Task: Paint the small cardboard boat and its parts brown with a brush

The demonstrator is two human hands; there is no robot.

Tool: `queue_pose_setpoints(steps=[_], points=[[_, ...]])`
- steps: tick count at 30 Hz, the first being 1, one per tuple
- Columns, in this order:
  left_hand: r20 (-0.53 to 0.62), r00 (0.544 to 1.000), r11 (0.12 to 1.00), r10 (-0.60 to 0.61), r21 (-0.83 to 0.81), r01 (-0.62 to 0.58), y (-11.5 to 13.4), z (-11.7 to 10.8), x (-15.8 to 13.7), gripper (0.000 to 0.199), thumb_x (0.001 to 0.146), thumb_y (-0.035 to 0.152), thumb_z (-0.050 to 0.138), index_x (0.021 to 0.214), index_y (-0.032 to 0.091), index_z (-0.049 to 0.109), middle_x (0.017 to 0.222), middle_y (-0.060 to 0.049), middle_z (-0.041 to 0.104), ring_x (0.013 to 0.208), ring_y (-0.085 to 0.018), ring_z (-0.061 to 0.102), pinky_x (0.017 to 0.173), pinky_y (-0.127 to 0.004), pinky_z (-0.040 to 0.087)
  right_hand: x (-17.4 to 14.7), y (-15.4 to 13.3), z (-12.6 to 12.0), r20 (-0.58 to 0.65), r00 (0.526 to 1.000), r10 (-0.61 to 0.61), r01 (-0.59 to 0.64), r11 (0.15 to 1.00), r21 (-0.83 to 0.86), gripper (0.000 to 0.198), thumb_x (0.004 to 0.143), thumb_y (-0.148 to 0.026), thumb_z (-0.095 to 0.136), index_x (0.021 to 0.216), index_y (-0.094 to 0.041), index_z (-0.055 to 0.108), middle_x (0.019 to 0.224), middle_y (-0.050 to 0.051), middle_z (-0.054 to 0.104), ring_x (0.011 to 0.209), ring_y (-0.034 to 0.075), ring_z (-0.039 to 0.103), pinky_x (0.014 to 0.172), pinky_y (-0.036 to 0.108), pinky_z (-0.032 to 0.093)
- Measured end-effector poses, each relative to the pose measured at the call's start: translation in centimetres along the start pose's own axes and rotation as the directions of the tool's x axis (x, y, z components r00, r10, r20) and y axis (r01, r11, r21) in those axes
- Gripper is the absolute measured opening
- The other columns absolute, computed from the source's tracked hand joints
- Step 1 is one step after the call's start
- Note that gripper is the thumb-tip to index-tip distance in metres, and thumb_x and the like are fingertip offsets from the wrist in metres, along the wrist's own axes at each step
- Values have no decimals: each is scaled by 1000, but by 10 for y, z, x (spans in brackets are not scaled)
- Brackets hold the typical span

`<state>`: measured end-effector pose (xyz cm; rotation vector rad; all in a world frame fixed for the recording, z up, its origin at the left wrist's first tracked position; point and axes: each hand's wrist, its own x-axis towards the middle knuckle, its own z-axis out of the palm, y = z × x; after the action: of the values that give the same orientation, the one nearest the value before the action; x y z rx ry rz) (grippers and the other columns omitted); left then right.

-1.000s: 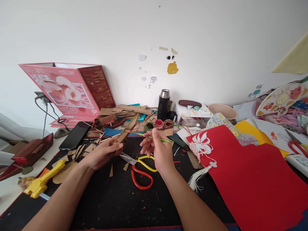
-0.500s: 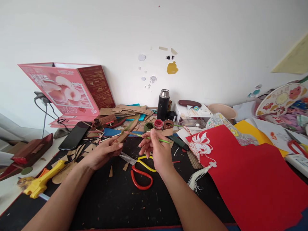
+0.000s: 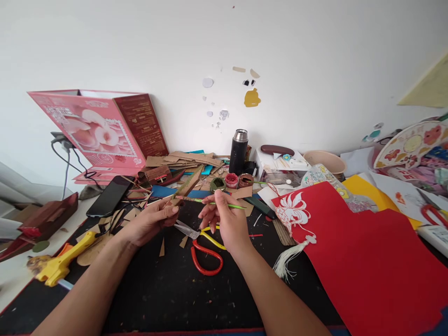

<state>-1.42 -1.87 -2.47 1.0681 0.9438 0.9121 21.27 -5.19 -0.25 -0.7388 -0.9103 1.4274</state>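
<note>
Between the fingers and thumb of my left hand (image 3: 152, 221) is a narrow cardboard piece (image 3: 189, 183), tilted up and away, with green paint along its edge. My right hand (image 3: 226, 217) pinches a thin green paintbrush (image 3: 203, 201). Its tip points left and meets the cardboard just above my left fingers. Below my hands lie open scissors (image 3: 207, 259) with one red and one yellow handle. Past my right hand stand small open pots: a green paint pot (image 3: 217, 185), a red paint pot (image 3: 231, 180) and a brown paint pot (image 3: 246, 181).
A black thermos (image 3: 238, 154) stands behind the pots. At left lie a phone (image 3: 109, 196), a yellow glue gun (image 3: 59, 263) and a brown model boat (image 3: 42, 224). Red paper (image 3: 371, 252) covers the right side. Cardboard scraps (image 3: 182, 160) and a pink box (image 3: 101, 128) are at the back.
The brush tip has shifted slightly left and down along the cardboard, toward my left fingers. My right hand has moved slightly left; both grips are unchanged.
</note>
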Motion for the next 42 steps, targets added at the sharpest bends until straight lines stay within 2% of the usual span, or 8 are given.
queue_pose_setpoints(steps=[4, 11, 17, 24, 28, 31, 38, 42], points=[[23, 1000, 1000, -1, 13, 1, 1, 0, -1, 52, 72, 53, 101, 83, 18, 65, 67, 7, 38, 61, -11, 29, 55, -26, 27, -2, 2, 3, 38, 999, 21, -20, 999, -25, 63, 87, -80, 77, 85, -17, 73, 59, 3, 71, 38, 15, 64, 33, 19, 32], [3, 1000, 1000, -11, 8, 11, 4, 3, -1, 51, 71, 51, 102, 91, 18, 69, 72, 6, 42, 62, -10, 30, 54, -25, 27, 1, -3, -4, -50, 999, -15, 14, 1000, -5, 60, 89, -78, 77, 87, -17, 73, 65, 4, 74, 43, 15, 68, 36, 19, 35], [35, 999, 1000, 8, 14, -9, 3, 1, 0, 50, 72, 52, 101, 85, 18, 66, 68, 6, 40, 61, -10, 29, 55, -26, 26, -3, 2, 2, 38, 999, 27, -26, 999, -33, 60, 91, -78, 75, 85, -18, 73, 61, 3, 73, 39, 14, 65, 34, 19, 32], [11, 1000, 1000, -4, -7, 4, 3, 1, -1, 49, 73, 47, 101, 95, 17, 70, 70, 7, 39, 61, -10, 29, 54, -25, 26, 0, -3, -2, -30, 999, -12, 12, 1000, -8, 60, 89, -77, 77, 86, -18, 72, 63, 4, 74, 41, 15, 66, 36, 19, 34], [24, 1000, 1000, 1, -6, -1, 3, 0, -1, 46, 75, 48, 100, 87, 18, 67, 68, 7, 39, 61, -10, 29, 55, -25, 27, -1, 1, 1, 13, 1000, 12, -12, 1000, -7, 60, 90, -78, 76, 85, -18, 73, 60, 3, 73, 38, 15, 65, 34, 19, 33], [38, 999, 1000, 5, -2, -5, 2, -1, 0, 47, 75, 48, 100, 88, 17, 67, 67, 6, 40, 61, -11, 30, 55, -25, 28, -3, 3, 3, 43, 999, 32, -31, 999, -25, 61, 90, -78, 75, 86, -18, 73, 60, 3, 73, 38, 15, 65, 34, 19, 32], [1, 1000, 999, -2, -32, 2, 2, 1, -1, 51, 73, 45, 102, 101, 16, 72, 71, 6, 41, 61, -10, 30, 53, -24, 26, 1, -4, -5, -63, 998, -8, 8, 1000, 0, 59, 89, -77, 77, 86, -18, 74, 64, 4, 74, 43, 15, 67, 36, 20, 35], [11, 1000, 999, 0, -40, 0, 1, -1, -1, 43, 76, 42, 99, 94, 17, 70, 71, 5, 43, 61, -10, 32, 54, -24, 28, 1, -2, -3, -41, 999, 2, -2, 1000, -1, 60, 89, -78, 77, 85, -18, 73, 63, 3, 74, 40, 15, 66, 35, 20, 34]])
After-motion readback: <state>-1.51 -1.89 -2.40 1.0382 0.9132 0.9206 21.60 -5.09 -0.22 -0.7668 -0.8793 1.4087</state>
